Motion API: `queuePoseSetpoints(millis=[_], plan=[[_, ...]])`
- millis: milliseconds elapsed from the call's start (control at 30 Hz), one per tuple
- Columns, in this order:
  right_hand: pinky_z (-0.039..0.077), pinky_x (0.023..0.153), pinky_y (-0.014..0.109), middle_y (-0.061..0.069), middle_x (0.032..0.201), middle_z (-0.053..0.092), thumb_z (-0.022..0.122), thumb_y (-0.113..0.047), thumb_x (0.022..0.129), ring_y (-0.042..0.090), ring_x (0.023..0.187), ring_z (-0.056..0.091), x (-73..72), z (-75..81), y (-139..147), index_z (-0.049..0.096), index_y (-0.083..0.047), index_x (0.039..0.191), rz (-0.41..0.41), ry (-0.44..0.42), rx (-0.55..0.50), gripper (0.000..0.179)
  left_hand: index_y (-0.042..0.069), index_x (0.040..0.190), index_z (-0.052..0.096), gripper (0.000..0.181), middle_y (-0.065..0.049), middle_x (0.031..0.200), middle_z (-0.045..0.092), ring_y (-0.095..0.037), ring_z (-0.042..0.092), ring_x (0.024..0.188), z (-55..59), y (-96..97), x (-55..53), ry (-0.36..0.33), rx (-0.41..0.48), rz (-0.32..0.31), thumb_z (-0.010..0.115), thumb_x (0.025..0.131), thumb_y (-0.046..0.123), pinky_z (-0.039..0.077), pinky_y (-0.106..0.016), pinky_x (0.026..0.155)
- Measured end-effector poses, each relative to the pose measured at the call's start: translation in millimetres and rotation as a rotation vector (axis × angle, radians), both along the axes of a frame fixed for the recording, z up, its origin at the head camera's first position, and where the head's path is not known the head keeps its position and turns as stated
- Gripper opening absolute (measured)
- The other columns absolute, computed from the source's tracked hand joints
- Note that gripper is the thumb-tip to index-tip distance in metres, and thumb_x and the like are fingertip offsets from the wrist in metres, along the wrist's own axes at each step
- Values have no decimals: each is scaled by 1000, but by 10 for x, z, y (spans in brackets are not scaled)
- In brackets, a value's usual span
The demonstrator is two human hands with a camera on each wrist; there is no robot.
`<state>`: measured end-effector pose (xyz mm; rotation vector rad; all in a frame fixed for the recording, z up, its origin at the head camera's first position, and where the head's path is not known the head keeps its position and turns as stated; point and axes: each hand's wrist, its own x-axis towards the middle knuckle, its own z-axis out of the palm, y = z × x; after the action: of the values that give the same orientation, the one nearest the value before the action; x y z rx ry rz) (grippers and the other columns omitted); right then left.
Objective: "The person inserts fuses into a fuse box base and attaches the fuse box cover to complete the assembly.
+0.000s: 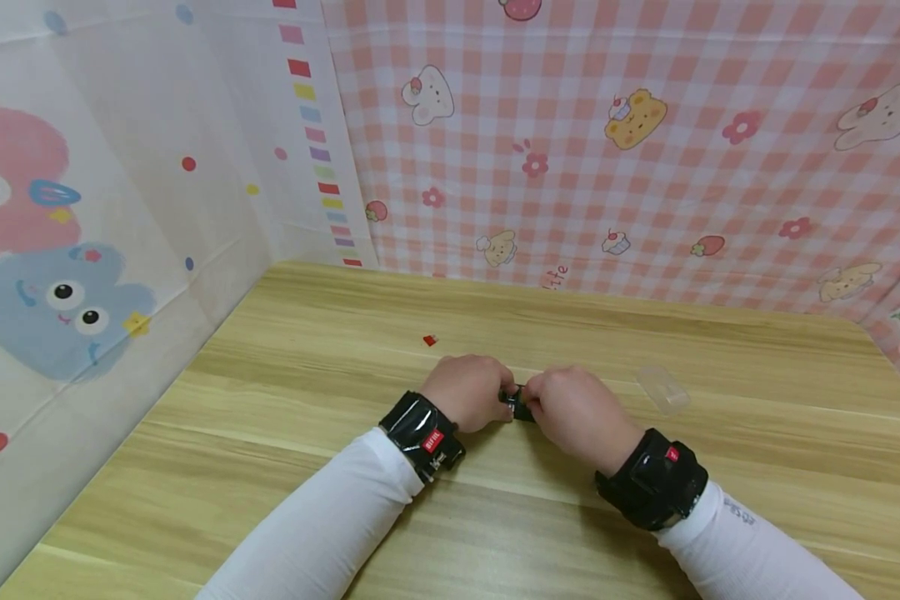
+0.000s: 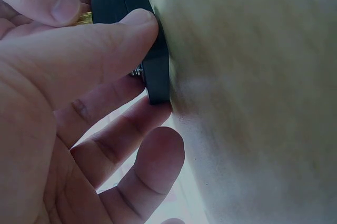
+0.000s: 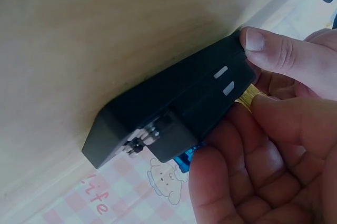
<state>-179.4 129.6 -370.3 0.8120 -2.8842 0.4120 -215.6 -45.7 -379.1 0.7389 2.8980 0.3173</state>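
Both hands meet over a small black block (image 1: 523,410) at the middle of the table. It stands close against the tabletop, with two light marks on one side and metal terminal-like parts at one end, as the right wrist view shows. My left hand (image 1: 467,392) holds the block (image 2: 157,58), its thumb pressed on the side and fingers beneath. Thumb and fingers of my right hand (image 1: 573,408) pinch a small yellow-gold piece (image 3: 248,95) at the block's side, mostly hidden by the fingers. A bright blue piece (image 3: 184,159) shows under the block, beside the right fingertips.
On the wooden table (image 1: 307,367), a small red piece with a pale end (image 1: 430,340) lies beyond the left hand. To the right lies a clear plastic cover-like piece (image 1: 663,390). Patterned cloth walls (image 1: 480,167) close in the back and sides.
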Motion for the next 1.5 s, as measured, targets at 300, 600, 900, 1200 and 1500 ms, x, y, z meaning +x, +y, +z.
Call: queuePoseSetpoints(millis=[300, 600, 900, 1200, 1500], plan=[[52, 59, 26, -3, 77, 73, 77, -3, 91, 4, 63, 55, 12, -7, 1, 79, -11, 85, -2, 9, 6, 10, 28, 101, 81, 18, 15, 94, 72, -9, 62, 82, -12, 5, -3, 8, 0, 1, 85, 88, 40, 48, -37, 78], [49, 58, 25, -4, 75, 70, 78, -4, 92, 5, 62, 52, 24, -13, -10, 78, -12, 83, -17, 13, 11, 12, 29, 102, 81, 19, 15, 96, 74, -8, 62, 83, -26, 1, -8, 16, 1, 3, 86, 87, 40, 48, -36, 78], [46, 58, 25, -5, 72, 67, 77, -1, 91, 6, 62, 50, 25, -12, -16, 76, -12, 81, -15, 17, 11, 15, 29, 101, 81, 18, 15, 95, 73, -8, 61, 82, -13, 2, 0, 15, 5, 0, 86, 87, 40, 47, -35, 78], [46, 57, 24, -5, 73, 68, 77, 0, 90, 6, 62, 50, 34, -13, -21, 77, -11, 82, -13, 26, 6, 14, 29, 100, 81, 17, 15, 94, 73, -8, 61, 82, -18, -7, 0, 18, 14, -1, 86, 87, 39, 47, -37, 79], [49, 59, 25, -4, 76, 72, 77, 0, 89, 5, 63, 52, 30, -23, -32, 79, -11, 85, -20, 22, 2, 13, 29, 102, 82, 18, 15, 98, 74, -8, 62, 83, -21, -11, -2, 24, 13, -2, 86, 87, 39, 49, -38, 80]])
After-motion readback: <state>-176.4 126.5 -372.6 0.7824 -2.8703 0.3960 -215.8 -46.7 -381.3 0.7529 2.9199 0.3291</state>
